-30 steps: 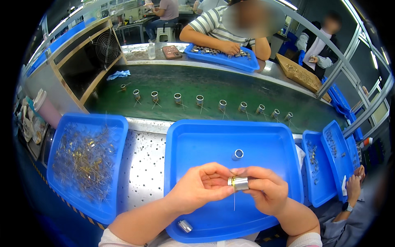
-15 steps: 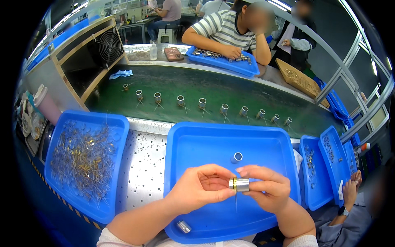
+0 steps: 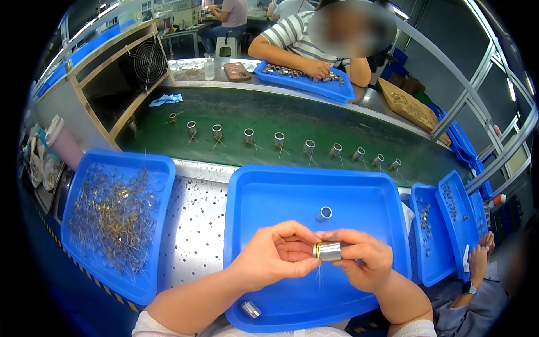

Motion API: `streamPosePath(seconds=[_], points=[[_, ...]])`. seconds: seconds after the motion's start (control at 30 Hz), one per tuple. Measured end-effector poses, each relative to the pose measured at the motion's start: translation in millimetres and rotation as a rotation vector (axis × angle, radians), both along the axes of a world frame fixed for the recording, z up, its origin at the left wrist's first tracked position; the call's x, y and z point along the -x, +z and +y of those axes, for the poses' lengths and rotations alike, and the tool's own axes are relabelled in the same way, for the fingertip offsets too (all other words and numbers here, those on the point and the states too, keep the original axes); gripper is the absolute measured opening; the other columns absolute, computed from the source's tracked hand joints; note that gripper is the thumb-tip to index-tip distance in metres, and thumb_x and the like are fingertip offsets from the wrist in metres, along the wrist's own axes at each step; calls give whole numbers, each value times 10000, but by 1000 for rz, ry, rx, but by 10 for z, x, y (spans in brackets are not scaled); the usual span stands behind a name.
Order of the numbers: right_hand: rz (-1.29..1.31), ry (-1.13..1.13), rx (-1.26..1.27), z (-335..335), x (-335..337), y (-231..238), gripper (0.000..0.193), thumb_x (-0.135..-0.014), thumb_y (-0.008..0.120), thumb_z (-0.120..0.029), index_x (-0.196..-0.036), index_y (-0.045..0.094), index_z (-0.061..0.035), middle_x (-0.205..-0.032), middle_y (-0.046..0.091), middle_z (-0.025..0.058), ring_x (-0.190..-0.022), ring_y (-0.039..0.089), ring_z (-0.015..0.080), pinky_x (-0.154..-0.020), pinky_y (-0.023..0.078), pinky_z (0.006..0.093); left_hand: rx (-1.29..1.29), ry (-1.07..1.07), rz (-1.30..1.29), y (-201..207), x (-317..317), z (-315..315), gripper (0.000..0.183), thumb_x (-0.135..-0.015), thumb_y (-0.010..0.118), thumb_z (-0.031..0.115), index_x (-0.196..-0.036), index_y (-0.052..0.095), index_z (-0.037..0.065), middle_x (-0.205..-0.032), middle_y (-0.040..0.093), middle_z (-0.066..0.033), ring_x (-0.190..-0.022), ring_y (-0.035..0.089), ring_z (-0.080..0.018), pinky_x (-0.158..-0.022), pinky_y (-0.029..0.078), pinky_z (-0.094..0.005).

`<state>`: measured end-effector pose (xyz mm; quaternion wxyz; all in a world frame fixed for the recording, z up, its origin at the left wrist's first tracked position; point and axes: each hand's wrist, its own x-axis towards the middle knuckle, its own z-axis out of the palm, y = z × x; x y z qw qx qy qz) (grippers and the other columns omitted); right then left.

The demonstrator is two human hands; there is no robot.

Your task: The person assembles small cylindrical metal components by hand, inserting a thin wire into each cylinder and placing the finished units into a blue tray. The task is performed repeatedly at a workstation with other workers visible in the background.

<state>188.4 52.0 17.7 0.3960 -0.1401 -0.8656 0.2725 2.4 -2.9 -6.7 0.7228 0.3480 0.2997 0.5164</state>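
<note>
Over a large blue tray (image 3: 255,194), both my hands hold one short silver metal cylinder (image 3: 331,251) sideways between them. My left hand (image 3: 275,255) pinches its left end, where a yellow ring (image 3: 318,250) sits and thin wire ends (image 3: 320,275) hang down. At the right end, my right hand (image 3: 370,258) grips the cylinder with thumb and fingers. Inside the tray, a hollow cylinder (image 3: 324,214) stands upright beyond my hands. Another cylinder (image 3: 250,309) lies tilted in the near left corner.
A blue tray of tangled wire pieces (image 3: 112,213) sits left. Across, several cylinders with crossed wires (image 3: 249,135) stand in a row on a green belt (image 3: 224,104). A person opposite works over another blue tray (image 3: 337,96). At right, another person's hand (image 3: 478,261) is near blue trays (image 3: 432,264).
My right fingers have closed down onto the cylinder, and more wire shows below the ring. The row on the belt has shifted slightly right. The person opposite has leaned closer.
</note>
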Motion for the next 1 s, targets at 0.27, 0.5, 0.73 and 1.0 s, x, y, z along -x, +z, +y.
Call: streamPosePath(seconds=[0.27, 0.5, 0.73, 1.0], points=[[232, 21, 299, 4, -36, -121, 146, -784, 614, 13, -886, 510, 16, -956, 608, 172, -902, 629, 258, -767, 514, 324, 17, 24, 40, -14, -12, 45, 282, -711, 634, -59, -973, 542, -17, -961, 588, -121, -901, 599, -188, -814, 494, -301], [-833, -247, 471, 403, -174, 144, 218, -860, 556, -236, -921, 512, -30, -794, 636, 109, -750, 618, 222, -676, 472, 332, -84, 268, 213, 162, 27, -41, 267, -720, 571, -54, -981, 534, -15, -908, 598, -118, -827, 620, -206, -718, 516, -299], [-635, -781, 48, 1690, -1069, -98, 167, -800, 581, -200, -882, 623, -61, -837, 639, 142, -771, 616, 312, -706, 483, 395, -191, 488, 233, 273, 190, -263, 249, -761, 566, -11, -1004, 527, -40, -883, 600, -121, -797, 607, -201, -713, 508, -305], [-838, -1058, -38, 2594, -1509, -612, 178, -732, 606, -177, -849, 600, -44, -855, 614, 186, -824, 590, 356, -678, 465, 438, -153, 1089, 772, 306, 1114, -1143, 280, -695, 615, -90, -964, 569, -23, -877, 583, -78, -808, 586, -141, -740, 484, -250]])
